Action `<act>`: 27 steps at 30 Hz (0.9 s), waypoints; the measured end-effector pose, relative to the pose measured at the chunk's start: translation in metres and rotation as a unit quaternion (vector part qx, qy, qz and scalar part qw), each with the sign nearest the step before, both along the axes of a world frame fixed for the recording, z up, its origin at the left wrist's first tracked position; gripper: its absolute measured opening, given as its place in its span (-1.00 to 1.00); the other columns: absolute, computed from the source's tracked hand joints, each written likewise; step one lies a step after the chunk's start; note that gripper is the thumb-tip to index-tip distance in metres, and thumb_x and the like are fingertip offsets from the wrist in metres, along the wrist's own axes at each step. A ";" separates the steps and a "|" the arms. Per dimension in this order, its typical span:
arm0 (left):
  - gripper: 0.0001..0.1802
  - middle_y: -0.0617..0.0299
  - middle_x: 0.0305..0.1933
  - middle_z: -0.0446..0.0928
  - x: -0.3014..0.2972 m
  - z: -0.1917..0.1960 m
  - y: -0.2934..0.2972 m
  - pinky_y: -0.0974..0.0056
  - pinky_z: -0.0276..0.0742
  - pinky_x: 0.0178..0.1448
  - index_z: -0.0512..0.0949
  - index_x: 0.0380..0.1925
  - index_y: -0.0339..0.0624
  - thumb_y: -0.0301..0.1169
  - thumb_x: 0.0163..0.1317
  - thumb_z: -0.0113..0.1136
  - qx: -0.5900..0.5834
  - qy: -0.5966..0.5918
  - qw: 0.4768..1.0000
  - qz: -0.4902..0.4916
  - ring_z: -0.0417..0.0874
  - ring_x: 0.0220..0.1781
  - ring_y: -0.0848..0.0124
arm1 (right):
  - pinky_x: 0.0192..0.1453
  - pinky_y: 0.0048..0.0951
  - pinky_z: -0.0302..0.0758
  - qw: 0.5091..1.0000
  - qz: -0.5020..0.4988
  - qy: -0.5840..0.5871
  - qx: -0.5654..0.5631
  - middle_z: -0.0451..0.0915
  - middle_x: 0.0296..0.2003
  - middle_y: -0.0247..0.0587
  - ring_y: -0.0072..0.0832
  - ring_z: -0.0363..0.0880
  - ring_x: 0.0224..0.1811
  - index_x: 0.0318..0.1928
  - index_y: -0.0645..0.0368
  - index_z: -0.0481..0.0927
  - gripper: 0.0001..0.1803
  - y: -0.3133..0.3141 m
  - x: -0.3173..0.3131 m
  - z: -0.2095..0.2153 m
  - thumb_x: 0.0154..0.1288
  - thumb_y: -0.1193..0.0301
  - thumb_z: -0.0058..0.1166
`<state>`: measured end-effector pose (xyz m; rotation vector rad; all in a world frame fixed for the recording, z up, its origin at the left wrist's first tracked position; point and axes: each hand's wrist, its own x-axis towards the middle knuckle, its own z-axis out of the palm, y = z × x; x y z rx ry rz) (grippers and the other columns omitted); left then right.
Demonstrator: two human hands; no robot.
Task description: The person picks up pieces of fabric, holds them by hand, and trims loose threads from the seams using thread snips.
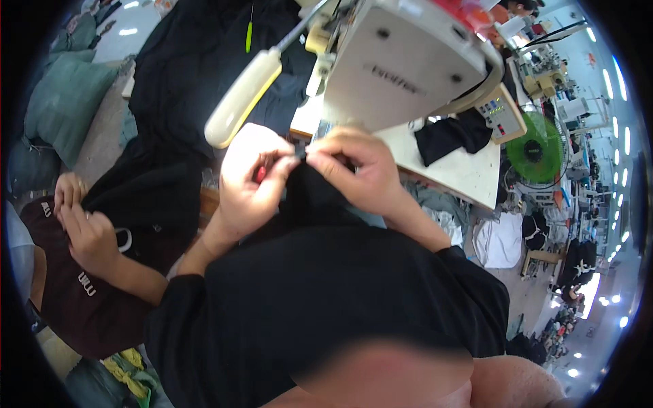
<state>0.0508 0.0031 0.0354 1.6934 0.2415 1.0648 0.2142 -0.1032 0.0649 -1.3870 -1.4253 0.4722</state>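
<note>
In front of my chest, my left hand (pixel 250 178) and my right hand (pixel 362 170) are close together, thumbs and fingertips pinched. Between them they grip the edge of a piece of black cloth (pixel 309 187), whose upper bit looks small and dark at the fingertips. A small red object (pixel 261 174) shows inside my left palm; most of it is hidden by the fingers, so its kind is unclear. Just beyond my hands stands a white sewing machine (pixel 401 75) on a pale table (pixel 469 178).
A cream lamp (pixel 245 98) hangs over black fabric (pixel 183 61). At left, a co-worker's hands (pixel 88 228) hold dark cloth. Black cloth (pixel 452 136) lies by a control panel (pixel 500 112). A green fan (pixel 534 146) stands right; green sacks (pixel 68 102) lie far left.
</note>
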 end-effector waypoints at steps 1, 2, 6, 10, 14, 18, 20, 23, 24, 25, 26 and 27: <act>-0.77 0.23 -0.31 0.43 0.002 -0.004 0.002 0.51 0.38 -0.27 0.56 -0.21 -0.32 -0.76 0.13 0.22 0.031 0.001 0.999 0.033 0.45 -0.35 0.59 | -0.47 -0.58 0.23 1.000 -0.008 0.015 -0.007 0.46 -0.56 -0.41 -0.70 0.30 -0.57 -0.29 0.21 0.67 -0.94 0.000 0.000 -0.003 0.24 0.49 0.25; -0.72 0.24 -0.31 0.42 0.003 -0.003 0.000 0.52 0.36 -0.26 0.53 -0.10 -0.30 -0.72 0.18 0.20 0.015 0.009 0.999 0.041 0.43 -0.35 0.60 | -0.48 -0.63 0.21 0.995 -0.022 0.097 -0.023 0.47 -0.54 -0.47 -0.77 0.29 -0.56 -0.29 0.23 0.66 -0.94 0.000 -0.006 -0.006 0.26 0.50 0.24; -0.59 0.31 -0.37 0.40 -0.016 0.010 -0.007 0.58 0.18 -0.36 0.35 0.25 -0.25 -0.35 0.48 -0.14 -0.175 -0.006 0.975 -0.136 0.21 -0.46 0.70 | -0.49 -0.76 0.16 0.973 -0.031 0.229 -0.026 0.48 -0.48 -0.57 -0.91 0.29 -0.51 -0.27 0.26 0.61 -0.98 0.005 -0.018 -0.007 0.34 0.57 0.16; -0.46 0.17 -0.46 0.44 -0.016 0.010 -0.012 0.56 0.19 -0.46 0.27 0.31 -0.27 -0.16 0.48 -0.19 -0.265 0.011 0.945 -0.192 0.21 -0.57 0.64 | -0.40 -0.77 0.31 0.969 -0.025 0.247 0.018 0.54 -0.44 -0.43 -0.84 0.43 -0.44 -0.22 0.37 0.57 -0.96 0.010 -0.027 -0.013 0.34 0.64 0.12; -0.47 0.12 -0.47 0.46 -0.019 0.010 -0.013 0.56 0.21 -0.61 0.21 0.34 -0.28 -0.23 0.47 -0.18 -0.346 0.041 0.918 -0.188 0.22 -0.70 0.66 | -0.35 -0.77 0.37 0.968 -0.041 0.247 -0.017 0.57 -0.40 -0.37 -0.81 0.48 -0.40 -0.16 0.42 0.57 -0.91 0.006 -0.029 -0.014 0.34 0.67 0.10; -0.48 0.13 -0.51 0.45 -0.021 0.004 -0.011 0.58 0.13 -0.70 0.20 0.35 -0.27 -0.26 0.48 -0.19 -0.344 0.041 0.916 -0.202 0.14 -0.81 0.68 | -0.34 -0.79 0.37 0.976 -0.050 0.211 -0.027 0.60 -0.38 -0.34 -0.81 0.50 -0.38 -0.13 0.44 0.59 -0.88 0.005 -0.029 -0.011 0.35 0.66 0.11; -0.48 0.15 -0.52 0.44 -0.021 0.004 -0.009 0.58 0.14 -0.70 0.21 0.35 -0.26 -0.25 0.48 -0.19 -0.342 0.046 0.917 -0.200 0.14 -0.81 0.69 | -0.34 -0.79 0.37 0.977 -0.045 0.209 -0.024 0.61 -0.38 -0.34 -0.81 0.50 -0.38 -0.13 0.44 0.60 -0.87 0.006 -0.028 -0.014 0.35 0.65 0.11; -0.48 0.17 -0.53 0.44 -0.022 0.005 -0.007 0.58 0.13 -0.71 0.23 0.34 -0.25 -0.23 0.48 -0.19 -0.349 0.055 0.916 -0.192 0.14 -0.82 0.69 | -0.35 -0.78 0.39 0.984 -0.041 0.174 -0.003 0.62 -0.38 -0.35 -0.81 0.50 -0.40 -0.12 0.41 0.61 -0.87 0.007 -0.028 -0.020 0.34 0.64 0.13; -0.48 0.17 -0.53 0.44 -0.021 0.006 -0.006 0.58 0.13 -0.72 0.24 0.33 -0.25 -0.22 0.48 -0.18 -0.353 0.059 0.913 -0.196 0.14 -0.82 0.69 | -0.35 -0.78 0.39 0.987 -0.049 0.150 0.000 0.63 -0.38 -0.34 -0.81 0.51 -0.41 -0.12 0.40 0.61 -0.87 0.008 -0.028 -0.020 0.34 0.63 0.14; -0.48 0.18 -0.53 0.44 -0.021 0.007 -0.006 0.58 0.12 -0.72 0.24 0.33 -0.25 -0.21 0.48 -0.18 -0.358 0.063 0.910 -0.201 0.15 -0.82 0.69 | -0.36 -0.78 0.40 0.990 -0.056 0.126 0.003 0.64 -0.39 -0.34 -0.81 0.51 -0.41 -0.13 0.39 0.62 -0.87 0.008 -0.029 -0.020 0.34 0.62 0.15; -0.48 0.18 -0.53 0.44 -0.021 0.008 -0.006 0.58 0.12 -0.72 0.24 0.33 -0.25 -0.21 0.48 -0.18 -0.359 0.063 0.909 -0.200 0.15 -0.82 0.69 | -0.36 -0.78 0.40 0.990 -0.056 0.127 0.001 0.64 -0.39 -0.34 -0.81 0.51 -0.41 -0.13 0.39 0.62 -0.87 0.008 -0.028 -0.020 0.34 0.62 0.15; -0.48 0.18 -0.52 0.44 -0.021 0.009 -0.006 0.58 0.12 -0.72 0.24 0.33 -0.25 -0.21 0.47 -0.18 -0.364 0.068 0.908 -0.196 0.14 -0.82 0.69 | -0.36 -0.77 0.41 0.992 -0.058 0.114 0.001 0.65 -0.38 -0.34 -0.80 0.52 -0.42 -0.14 0.37 0.63 -0.88 0.008 -0.027 -0.020 0.33 0.62 0.16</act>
